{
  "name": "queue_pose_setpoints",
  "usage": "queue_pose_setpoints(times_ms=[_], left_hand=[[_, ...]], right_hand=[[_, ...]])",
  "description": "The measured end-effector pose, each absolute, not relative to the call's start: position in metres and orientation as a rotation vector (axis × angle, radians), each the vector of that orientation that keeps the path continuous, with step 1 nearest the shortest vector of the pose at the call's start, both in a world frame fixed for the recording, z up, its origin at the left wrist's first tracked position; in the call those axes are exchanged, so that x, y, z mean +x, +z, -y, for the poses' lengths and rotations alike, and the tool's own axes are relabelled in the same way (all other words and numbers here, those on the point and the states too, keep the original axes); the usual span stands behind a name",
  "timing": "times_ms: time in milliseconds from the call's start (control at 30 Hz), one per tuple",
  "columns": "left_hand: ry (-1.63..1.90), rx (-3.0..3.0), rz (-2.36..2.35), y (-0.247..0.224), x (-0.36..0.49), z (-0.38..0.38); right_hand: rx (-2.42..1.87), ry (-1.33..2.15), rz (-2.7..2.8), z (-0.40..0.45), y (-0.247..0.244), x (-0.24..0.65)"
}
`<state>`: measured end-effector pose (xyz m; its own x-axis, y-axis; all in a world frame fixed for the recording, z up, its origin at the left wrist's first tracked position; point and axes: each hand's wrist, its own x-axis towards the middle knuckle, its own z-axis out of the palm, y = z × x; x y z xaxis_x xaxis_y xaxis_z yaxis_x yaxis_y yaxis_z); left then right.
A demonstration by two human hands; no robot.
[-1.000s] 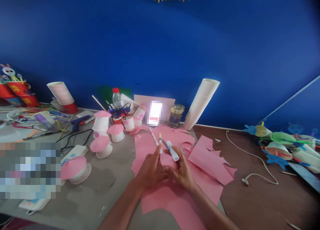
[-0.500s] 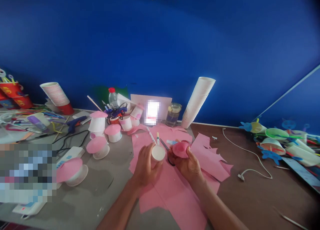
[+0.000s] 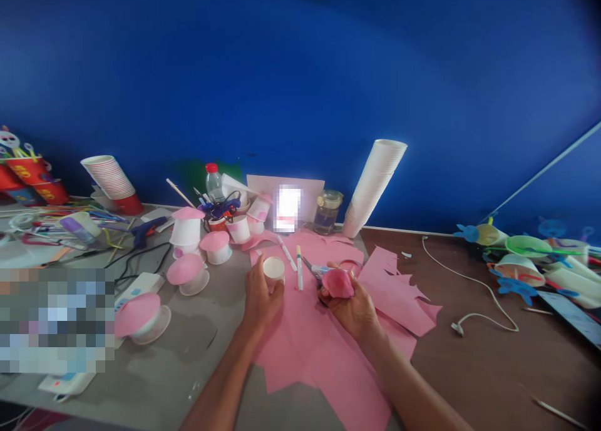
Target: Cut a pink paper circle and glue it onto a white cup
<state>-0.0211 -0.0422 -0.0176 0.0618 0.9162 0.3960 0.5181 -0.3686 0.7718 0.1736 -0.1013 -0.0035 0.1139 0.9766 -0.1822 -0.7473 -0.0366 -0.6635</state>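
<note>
My left hand (image 3: 263, 296) grips a small white paper cup (image 3: 273, 270) upright, its open mouth facing up. My right hand (image 3: 350, 307) holds a rounded pink paper cap (image 3: 338, 283) in its fingers. Between the hands, a white marker (image 3: 299, 269) and a pair of scissors (image 3: 310, 270) lie on the cut pink paper sheet (image 3: 300, 356). A small glue tube (image 3: 320, 269) sits partly hidden behind my right hand. Another marker (image 3: 286, 253) lies further back.
Several white cups topped with pink caps (image 3: 188, 274) stand on the grey table to the left, beside a blue glue gun (image 3: 145, 231). A tall stack of white paper cups (image 3: 375, 187) leans against the blue wall. A white cable (image 3: 469, 285) crosses the brown tabletop.
My left hand has moved left and further back with the white cup. The hands are now further apart, and the glue tube held a second ago now lies near the scissors.
</note>
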Motion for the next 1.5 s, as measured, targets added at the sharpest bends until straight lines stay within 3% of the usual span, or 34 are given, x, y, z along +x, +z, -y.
queue_pose_setpoints(times_ms=[167, 300, 433, 767, 1233, 1500], left_hand=[[1.436, 2.185, -1.395, -0.007, -0.02, 0.05], [1.584, 2.379, -0.986, -0.001, -0.012, 0.07], [1.342, 2.136, -0.659, -0.003, 0.001, 0.086], [1.041, 1.739, -0.843, 0.005, 0.009, 0.089], [0.992, 1.521, -1.215, 0.003, 0.01, 0.082], [0.938, 1.301, -0.924, 0.005, 0.01, 0.083]], right_hand=[[-0.71, 1.481, 0.351, 0.1, -0.005, 0.172], [-0.682, 1.444, 0.311, 0.098, -0.004, 0.168], [-0.649, 1.488, 0.312, 0.099, -0.002, 0.164], [-0.745, 1.508, 0.635, 0.111, -0.003, 0.149], [-1.051, 0.936, 1.182, 0.118, -0.01, 0.158], [-1.3, 0.619, 1.111, 0.115, -0.018, 0.149]])
